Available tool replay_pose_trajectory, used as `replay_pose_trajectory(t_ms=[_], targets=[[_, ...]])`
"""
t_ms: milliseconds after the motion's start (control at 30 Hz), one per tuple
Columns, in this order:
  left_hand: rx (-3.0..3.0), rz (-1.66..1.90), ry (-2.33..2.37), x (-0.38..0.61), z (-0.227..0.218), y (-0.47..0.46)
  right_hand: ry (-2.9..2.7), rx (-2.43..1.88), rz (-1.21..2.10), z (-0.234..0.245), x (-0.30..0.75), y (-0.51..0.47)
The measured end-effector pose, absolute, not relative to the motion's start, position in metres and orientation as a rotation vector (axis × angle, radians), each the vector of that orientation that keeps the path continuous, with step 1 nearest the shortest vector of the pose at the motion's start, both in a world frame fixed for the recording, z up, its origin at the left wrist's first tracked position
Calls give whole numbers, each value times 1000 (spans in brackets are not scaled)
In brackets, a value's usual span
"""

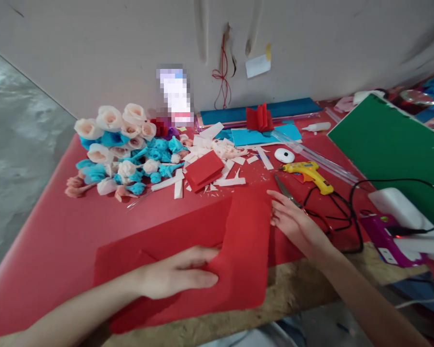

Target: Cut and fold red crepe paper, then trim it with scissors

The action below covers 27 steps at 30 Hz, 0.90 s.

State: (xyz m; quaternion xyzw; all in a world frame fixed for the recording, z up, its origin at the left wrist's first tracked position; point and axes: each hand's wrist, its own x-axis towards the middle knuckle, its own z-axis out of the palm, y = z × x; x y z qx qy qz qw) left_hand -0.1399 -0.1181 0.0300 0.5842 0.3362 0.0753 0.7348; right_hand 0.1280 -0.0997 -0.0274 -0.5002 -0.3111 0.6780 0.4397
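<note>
A large sheet of red crepe-like paper [246, 250] lies at the table's front edge, its right part folded over into an upright band. My left hand [179, 272] rests flat on the sheet, thumb and index finger apart, fingertips at the fold's left edge. At the band's upper right edge is my right hand [296, 224], fingers stretched out and slightly spread, tips touching the paper. Scissors [287, 190] with open blades lie just beyond my right hand, their handles partly hidden. A smaller folded red paper piece [204, 169] lies past the sheet.
Paper flowers [119, 149] in cream, blue and pink pile up at the left. White paper scraps [231, 180] are strewn mid-table. A yellow glue gun [309, 174], black cable [350, 212], purple box [392, 241] and green board [398, 149] occupy the right. A wall [112, 53] stands behind.
</note>
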Motion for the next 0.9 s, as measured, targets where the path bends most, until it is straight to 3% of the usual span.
replay_pose_trajectory(t_ms=[200,367,667,900], targets=[[1069,125,818,-147,21,-118,-964,-1433,1282,-7,137,-100],[1274,87,867,-165,10,-117,-816,-1407,1029,0,158,-102],[1817,-180,1104,-171,-1,-142,-640,-1505,798,-40,196,-122],[1874,-98,1170,-193,10,-148,-601,-1598,850,-34,206,-118]])
